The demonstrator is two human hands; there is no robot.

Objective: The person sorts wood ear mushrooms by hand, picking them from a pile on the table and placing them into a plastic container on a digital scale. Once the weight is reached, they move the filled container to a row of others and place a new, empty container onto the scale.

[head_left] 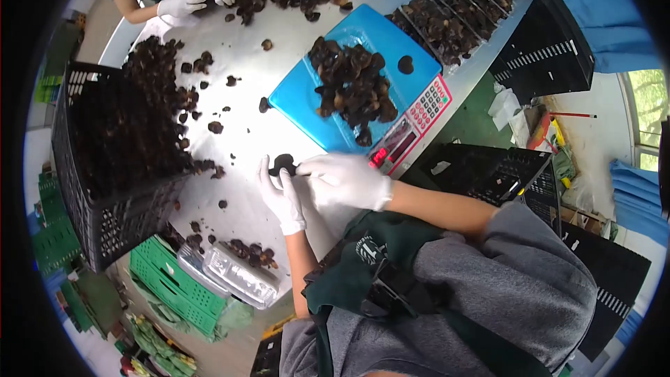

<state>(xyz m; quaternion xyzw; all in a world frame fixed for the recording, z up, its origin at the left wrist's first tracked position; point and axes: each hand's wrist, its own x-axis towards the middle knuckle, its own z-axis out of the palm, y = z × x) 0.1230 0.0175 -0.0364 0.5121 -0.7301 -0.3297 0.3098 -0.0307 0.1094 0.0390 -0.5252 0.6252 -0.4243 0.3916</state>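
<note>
Two gloved hands meet above a metal table [259,84]: the left hand [283,199] grasps a dark mushroom-like piece [283,163], while the right hand [349,180] reaches its edge, whether pinching it cannot be told. Ahead of the hands, a digital scale [299,101] bears a heap of similar pieces [352,84]; to their left stands a black perforated crate [132,213]. Past the table edge to their right lie a green floor [460,122] and, farther out, blue curtains [597,21] beside a window [645,94].

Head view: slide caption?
Gloved left hand holds a dark piece, right hand close by, before a blue scale bearing heaped pieces.
</note>
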